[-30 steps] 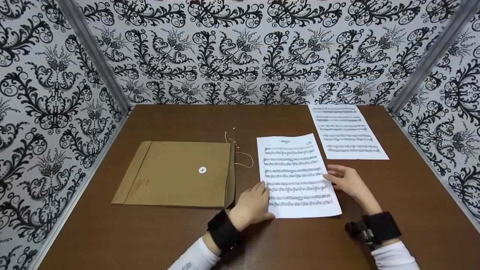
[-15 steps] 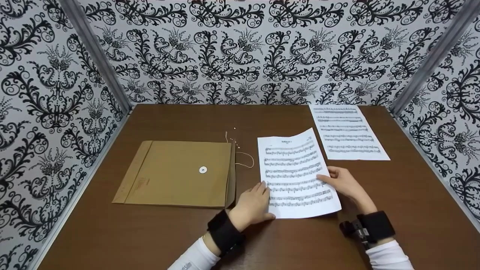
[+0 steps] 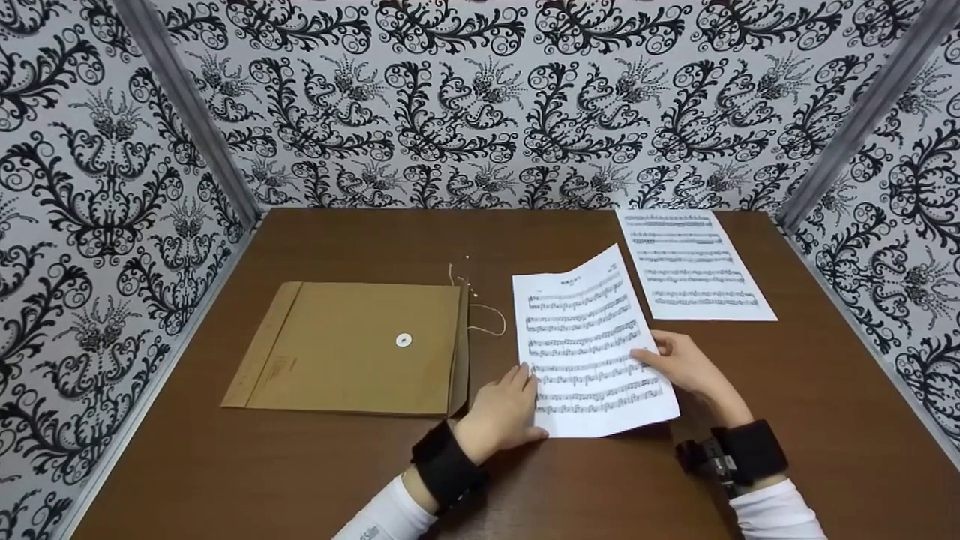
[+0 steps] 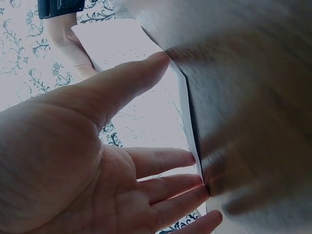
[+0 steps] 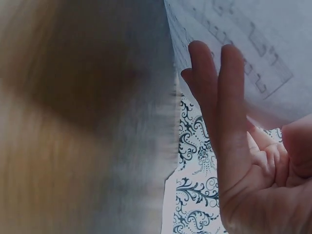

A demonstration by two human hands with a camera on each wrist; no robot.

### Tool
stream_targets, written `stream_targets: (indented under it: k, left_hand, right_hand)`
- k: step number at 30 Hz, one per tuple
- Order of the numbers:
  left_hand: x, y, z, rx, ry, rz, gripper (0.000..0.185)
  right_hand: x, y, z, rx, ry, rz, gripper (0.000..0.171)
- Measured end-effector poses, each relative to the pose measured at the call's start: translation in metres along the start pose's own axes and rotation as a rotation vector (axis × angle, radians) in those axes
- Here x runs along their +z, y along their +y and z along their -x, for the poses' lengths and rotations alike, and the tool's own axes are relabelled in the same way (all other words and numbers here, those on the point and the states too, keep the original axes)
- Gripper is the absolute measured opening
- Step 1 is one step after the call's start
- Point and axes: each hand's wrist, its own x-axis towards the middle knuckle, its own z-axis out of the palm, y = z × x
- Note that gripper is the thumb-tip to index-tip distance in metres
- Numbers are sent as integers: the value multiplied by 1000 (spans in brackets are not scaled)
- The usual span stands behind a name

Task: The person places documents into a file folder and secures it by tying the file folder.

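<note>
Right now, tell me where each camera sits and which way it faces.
Head: worn on the head, looking forward and down at the table, the near music sheet, a brown envelope; both hands and sleeves show.
Left wrist: under the left hand, looking along the palm to the sheet's edge.
Right wrist: under the right hand, looking up at the sheet's lifted side.
Shared: all three show the near music sheet; the left wrist view also catches the right hand.

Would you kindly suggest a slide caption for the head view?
Both hands, left and right, lift a music sheet beside a brown envelope.
</note>
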Motion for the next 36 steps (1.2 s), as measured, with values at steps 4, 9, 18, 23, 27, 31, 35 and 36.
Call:
stream_targets:
  k: [4, 9, 18, 23, 27, 31, 35, 36]
  left_hand:
    - [-1, 0, 1, -7, 0, 10, 85]
    - [1, -3, 1, 3, 15, 14, 84]
    - [-5, -8, 4, 12, -25, 101, 78]
    - [-14, -10, 8, -15, -16, 180, 57]
    - [-23, -12, 11, -36, -20, 239, 49]
    - [-30, -15, 10, -38, -31, 268, 47]
    - [-35, -19, 8, -35, -57, 329, 50]
    - [-36, -20, 7, -32, -55, 348, 49]
  right_hand:
    - [-2, -3, 1, 7, -3, -22, 52]
    - [-4, -5, 3, 12, -25, -86, 55]
    - [-8, -6, 3, 16, -38, -148, 59]
    - [-13, -11, 6, -18, -48, -165, 60]
    - [-16, -16, 10, -27, -42, -179, 62]
    - [-19, -19, 13, -29, -23, -220, 59]
    - [-20, -19, 14, -22, 0, -284, 53]
    - [-20, -18, 14, -21, 4, -295, 52]
